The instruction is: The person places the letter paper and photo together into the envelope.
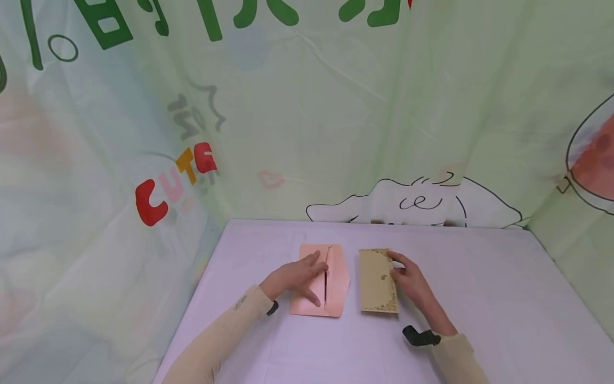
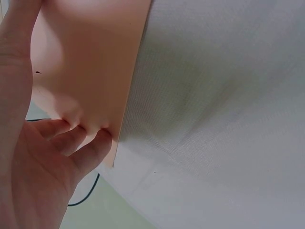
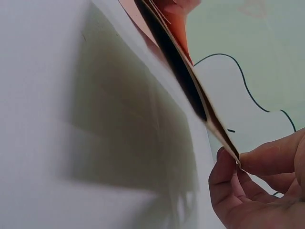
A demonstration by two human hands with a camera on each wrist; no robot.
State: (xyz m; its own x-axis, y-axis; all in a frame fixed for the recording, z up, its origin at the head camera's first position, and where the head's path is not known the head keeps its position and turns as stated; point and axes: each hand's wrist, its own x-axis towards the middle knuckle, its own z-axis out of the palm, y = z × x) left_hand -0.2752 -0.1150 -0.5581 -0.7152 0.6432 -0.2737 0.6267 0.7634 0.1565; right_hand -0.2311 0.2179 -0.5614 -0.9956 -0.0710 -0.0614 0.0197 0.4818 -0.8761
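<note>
Where the left hand (image 1: 295,278) lies flat on the pink envelope (image 1: 320,281), its spread fingers cover part of the paper, so the envelope's opening shows only as a dark slit and whatever is inside cannot be made out. The envelope lies near the middle of the desk (image 1: 479,298), toward its far edge. Just beside it, apart, lies the tan card (image 1: 377,281), patterned in gold; its print is too small to read. The right hand (image 1: 412,284) pinches the card's right edge between thumb and fingers, lifting that edge off the desk in the right wrist view. On the backdrop (image 1: 307,117) behind the desk, red and orange letters read "CUTE"; the green writing above is cut off.
</note>
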